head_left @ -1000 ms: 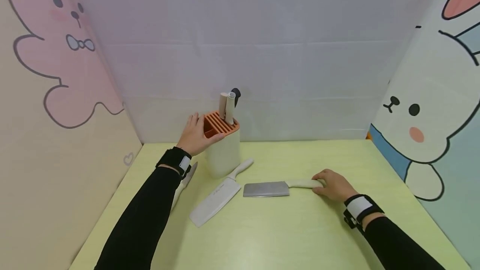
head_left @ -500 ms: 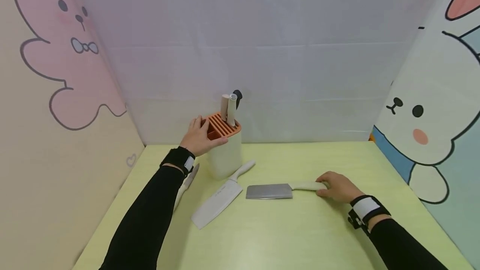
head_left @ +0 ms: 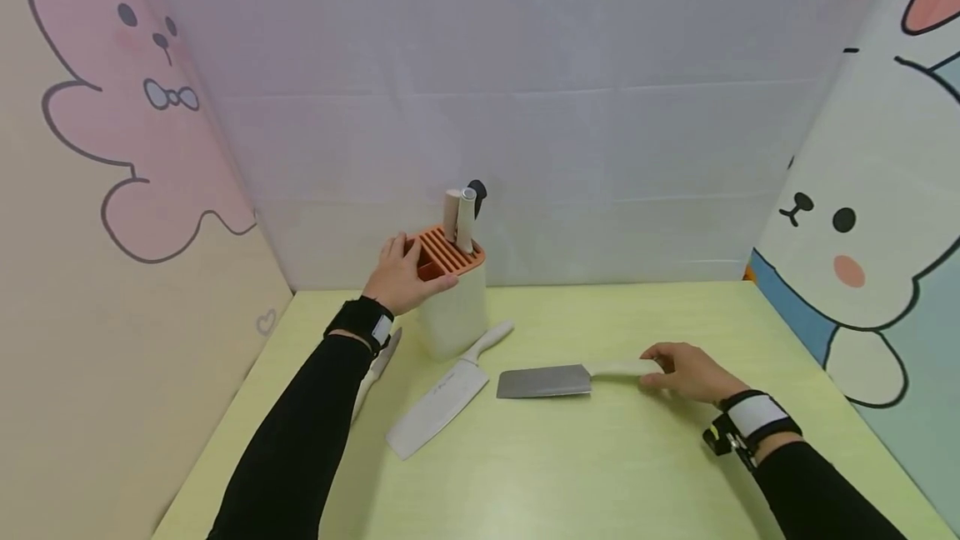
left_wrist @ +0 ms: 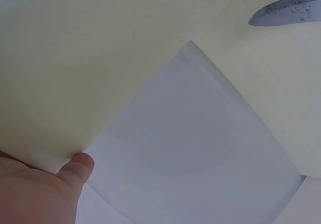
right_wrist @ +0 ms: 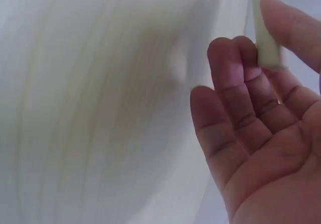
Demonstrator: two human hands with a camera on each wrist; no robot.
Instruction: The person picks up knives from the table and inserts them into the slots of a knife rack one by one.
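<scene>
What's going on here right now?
A person's right hand pinches a grey-bladed cleaver near the end of its handle. The left hand holds the top rim of the white knife block, which has three handles sticking up from it. The cleaver is not yet in the block. A pale, broad-bladed knife and a smaller, partly hidden knife lie on the table.

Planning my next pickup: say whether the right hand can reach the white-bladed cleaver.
Probably not yet: the right hand holds the grey cleaver by its handle. Nothing covers the white-bladed cleaver, so that hand, once free, likely could.
</scene>
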